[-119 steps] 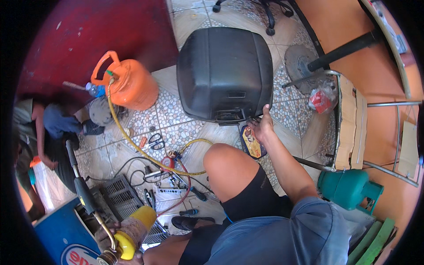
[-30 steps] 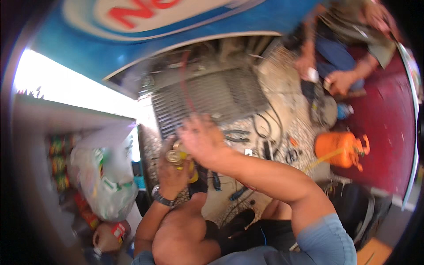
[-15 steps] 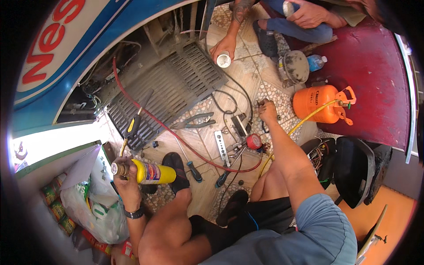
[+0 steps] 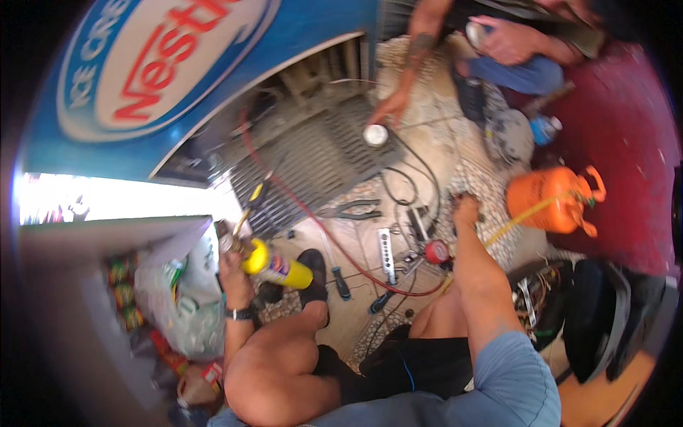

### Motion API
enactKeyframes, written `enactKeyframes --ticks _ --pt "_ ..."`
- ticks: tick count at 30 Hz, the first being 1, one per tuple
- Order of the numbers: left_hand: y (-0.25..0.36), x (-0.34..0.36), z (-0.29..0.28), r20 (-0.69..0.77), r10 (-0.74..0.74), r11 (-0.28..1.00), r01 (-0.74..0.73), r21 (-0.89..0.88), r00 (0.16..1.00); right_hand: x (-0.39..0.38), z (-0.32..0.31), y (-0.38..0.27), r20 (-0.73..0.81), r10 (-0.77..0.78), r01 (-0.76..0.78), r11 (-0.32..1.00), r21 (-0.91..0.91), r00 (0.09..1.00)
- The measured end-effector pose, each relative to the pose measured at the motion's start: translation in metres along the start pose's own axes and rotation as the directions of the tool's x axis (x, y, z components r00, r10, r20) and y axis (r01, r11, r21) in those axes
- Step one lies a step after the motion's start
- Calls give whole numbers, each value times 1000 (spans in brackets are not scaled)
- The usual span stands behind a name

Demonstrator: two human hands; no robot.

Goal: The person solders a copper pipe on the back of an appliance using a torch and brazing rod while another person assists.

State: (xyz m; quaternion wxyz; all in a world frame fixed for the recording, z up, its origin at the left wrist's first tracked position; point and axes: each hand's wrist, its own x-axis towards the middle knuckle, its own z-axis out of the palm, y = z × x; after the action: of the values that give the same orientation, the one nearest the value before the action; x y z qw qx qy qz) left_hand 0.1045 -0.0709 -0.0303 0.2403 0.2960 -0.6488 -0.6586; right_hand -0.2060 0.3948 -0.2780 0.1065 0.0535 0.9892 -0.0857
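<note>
My left hand (image 4: 232, 265) grips the brass head of a blowtorch with a yellow gas canister (image 4: 284, 270) lying sideways and a dark-handled nozzle (image 4: 256, 193) angled upward. My right hand (image 4: 466, 208) reaches to the pebble-patterned floor beside the orange refrigerant cylinder (image 4: 539, 196), its fingers curled on something I cannot make out. Nearer along that arm are a red gauge (image 4: 436, 251) with red and yellow hoses and a silver flaring bar (image 4: 386, 255). Pliers (image 4: 356, 210) and screwdrivers (image 4: 340, 281) lie between my hands. The picture is blurred.
A blue freezer cabinet (image 4: 299, 28) stands over a loose slotted grille (image 4: 284, 188). A co-worker at top right holds a white round container (image 4: 376, 135) and another object. An open black case (image 4: 597, 313) sits at right, a bag of goods (image 4: 178, 306) at left, a red panel (image 4: 622, 142) behind.
My view has turned from the black case to the freezer. My right hand has left the case and reached to the floor. My left hand keeps the torch.
</note>
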Motion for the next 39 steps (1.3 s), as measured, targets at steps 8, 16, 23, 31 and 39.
enactKeyframes --ticks 8,16,23,31,39 --pt "23 30 -3 125 102 991 -111 68 987 -34 -34 -19 77 -16 33 972 -234 997" --pt "-6 50 25 207 70 994 -50 -100 976 -44 -44 -60 -14 -331 218 589 778 944" --pt "-16 45 -3 144 81 995 -71 -76 986 -90 -79 -325 518 -499 -509 169 844 694" --pt "-20 45 -16 84 133 991 -131 -37 988 -72 -92 -412 630 -602 -669 203 715 491" --pt "-25 41 -21 55 77 986 -67 -154 996 -72 -100 -440 624 -552 -509 370 777 552"
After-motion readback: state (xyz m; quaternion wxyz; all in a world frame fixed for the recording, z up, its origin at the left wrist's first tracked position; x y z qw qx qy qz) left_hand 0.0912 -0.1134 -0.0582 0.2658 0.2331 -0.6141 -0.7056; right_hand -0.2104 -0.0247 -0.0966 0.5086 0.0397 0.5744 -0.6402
